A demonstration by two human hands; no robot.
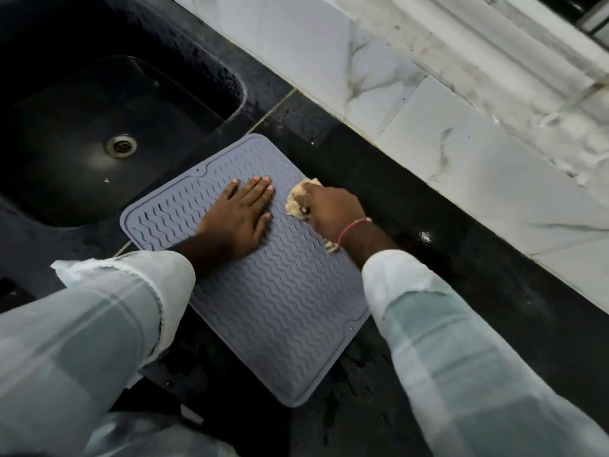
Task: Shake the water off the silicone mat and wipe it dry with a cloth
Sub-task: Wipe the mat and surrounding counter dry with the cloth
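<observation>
Your pale checked sleeves (82, 324) frame the grey wave-ribbed silicone mat (263, 301), lying flat on the black stone counter (461, 258) beside the dark sink (82, 127). Your left hand (239, 219) presses down with fingers straight, likely to stop the mat sliding. Your right hand (326, 212) grips a crumpled beige cloth (298, 201) at the mat's far edge, wiping.

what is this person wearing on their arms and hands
Both arms wear long sleeves in pale grey-green with faint broad checks, the left sleeve and right sleeve turned back at whitish cuffs. The left hand and right hand are bare, no gloves. A pink-red thread bracelet circles the right wrist.
</observation>
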